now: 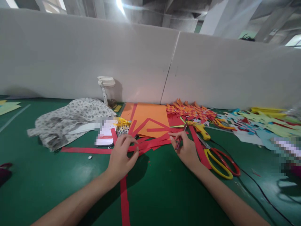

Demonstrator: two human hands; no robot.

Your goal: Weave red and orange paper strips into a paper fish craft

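Observation:
My left hand (pixel 122 154) hovers above the red paper strips (pixel 150 143), its fingers curved and apart, with nothing seen between them. In my right hand (pixel 185 150) is a small pair of dark scissors (pixel 185 126), its blades pointing up and away. Beneath and between the hands the red strips lie crossed over one another. Orange paper sheets (pixel 152 114) lie just behind them. One long red strip (pixel 124 201) runs toward the near edge from under my left hand.
Large red-and-yellow scissors (pixel 221 163) and a yellow glue gun (pixel 202 130) with a black cord lie right. Woven paper pieces (pixel 190 110) and paper scraps (pixel 254 125) are at the back right. A phone (pixel 107 131), patterned cloth (pixel 72 119) and lidded cup (pixel 107 91) stand left.

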